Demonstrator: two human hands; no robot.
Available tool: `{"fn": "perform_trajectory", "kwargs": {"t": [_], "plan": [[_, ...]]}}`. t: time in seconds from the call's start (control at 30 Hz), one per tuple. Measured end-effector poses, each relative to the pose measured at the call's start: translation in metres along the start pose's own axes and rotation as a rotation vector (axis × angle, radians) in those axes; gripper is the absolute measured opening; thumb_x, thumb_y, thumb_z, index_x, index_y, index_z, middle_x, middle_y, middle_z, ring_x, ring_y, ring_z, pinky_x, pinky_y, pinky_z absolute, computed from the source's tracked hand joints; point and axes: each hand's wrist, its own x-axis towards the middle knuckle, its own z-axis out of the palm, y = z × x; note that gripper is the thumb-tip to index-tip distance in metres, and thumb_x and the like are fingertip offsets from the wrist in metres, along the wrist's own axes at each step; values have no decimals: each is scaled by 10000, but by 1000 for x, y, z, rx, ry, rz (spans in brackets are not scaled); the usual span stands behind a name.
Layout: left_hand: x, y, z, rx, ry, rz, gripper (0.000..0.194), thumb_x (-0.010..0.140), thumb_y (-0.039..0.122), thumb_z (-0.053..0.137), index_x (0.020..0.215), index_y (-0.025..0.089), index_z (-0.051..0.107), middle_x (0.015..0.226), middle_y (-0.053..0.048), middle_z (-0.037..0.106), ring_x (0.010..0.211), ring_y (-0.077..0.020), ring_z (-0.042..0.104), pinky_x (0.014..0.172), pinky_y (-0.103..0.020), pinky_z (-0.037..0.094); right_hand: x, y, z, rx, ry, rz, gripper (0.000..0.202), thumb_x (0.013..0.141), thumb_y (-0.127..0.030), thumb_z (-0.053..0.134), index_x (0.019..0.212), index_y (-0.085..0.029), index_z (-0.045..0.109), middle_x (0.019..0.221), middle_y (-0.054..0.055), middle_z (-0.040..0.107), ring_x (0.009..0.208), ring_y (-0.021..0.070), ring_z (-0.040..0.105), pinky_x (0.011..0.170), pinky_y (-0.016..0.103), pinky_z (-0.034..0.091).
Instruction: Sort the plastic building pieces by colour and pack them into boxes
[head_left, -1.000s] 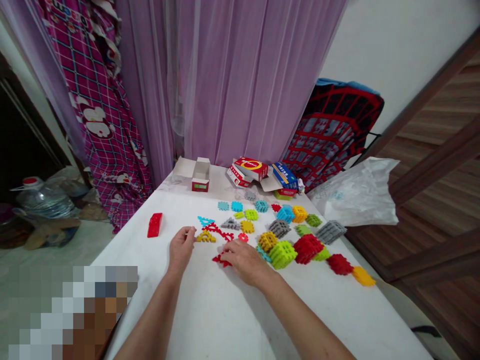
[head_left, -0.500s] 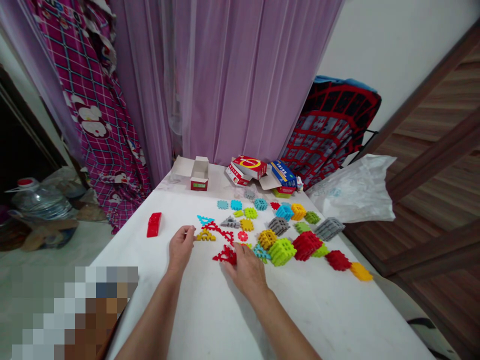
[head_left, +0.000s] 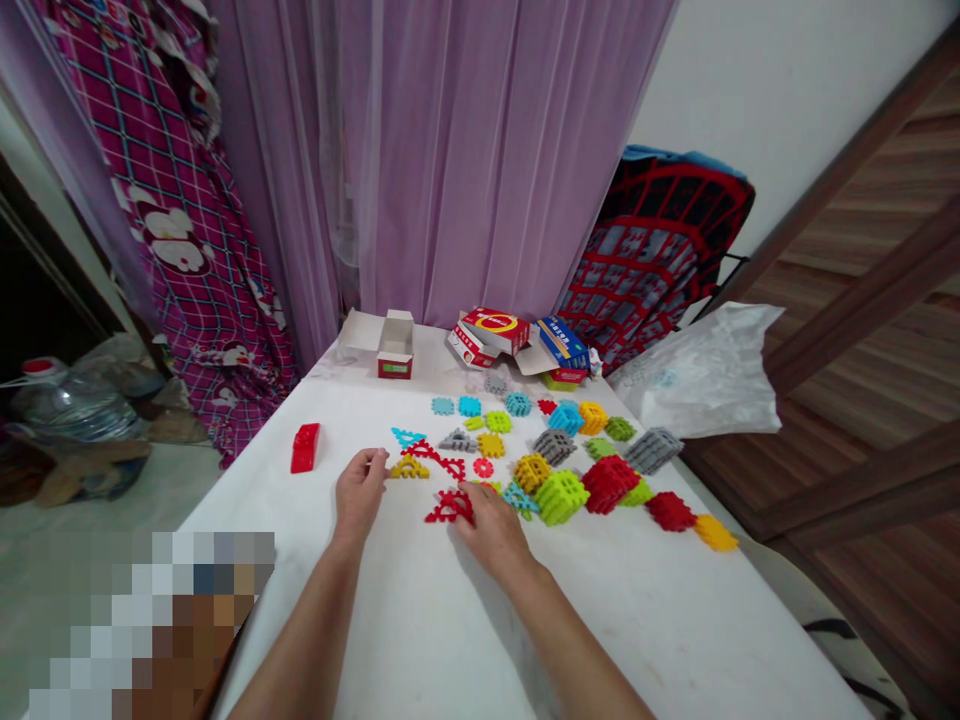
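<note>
My right hand (head_left: 495,530) rests on the white table with its thumb and fingers closed on the right end of a red triangular toothed building piece (head_left: 448,506). My left hand (head_left: 361,495) is closed, fingers curled together, beside a yellow triangular piece (head_left: 409,468); whatever is inside it, if anything, is hidden. Just beyond lie more red triangular pieces (head_left: 421,450), a light-blue triangular piece (head_left: 407,437) and a grey triangular piece (head_left: 457,440). A small red round piece (head_left: 483,467) sits beyond my right fingers, with a blue triangular piece (head_left: 519,497) to their right.
Stacks of toothed square pieces spread rightward, among them a lime stack (head_left: 561,497), a red stack (head_left: 610,484) and a grey stack (head_left: 654,451). A red block (head_left: 304,448) lies at left. An open carton (head_left: 395,345), other boxes (head_left: 495,328) and a plastic bag (head_left: 697,375) are farther back.
The view has shifted slightly. My right hand stays at the red triangular piece with little visible movement, and my left hand keeps its place by the yellow one.
</note>
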Motion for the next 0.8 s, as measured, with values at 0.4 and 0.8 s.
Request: {"fn": "perform_trajectory", "kwargs": {"t": [0.4,0.8], "plan": [[-1,1,-1,15,-5,-7,423,731,615,542,799,209,641,585,7,643,498,-137,562,471,-235,421,8,5,-17,31,-151,-424,398,783,-69,536,1125,-230,662,1201,35,683,1084,194,589,963,318,415],[-1,4,0,7,-13,-8,407,725,599,537,799,211,636,574,12,628,547,-152,598,472,-230,423,16,4,-14,37,-168,-458,423,780,-78,559,1177,-203,635,1227,67,655,1132,198,577,991,314,418]]}}
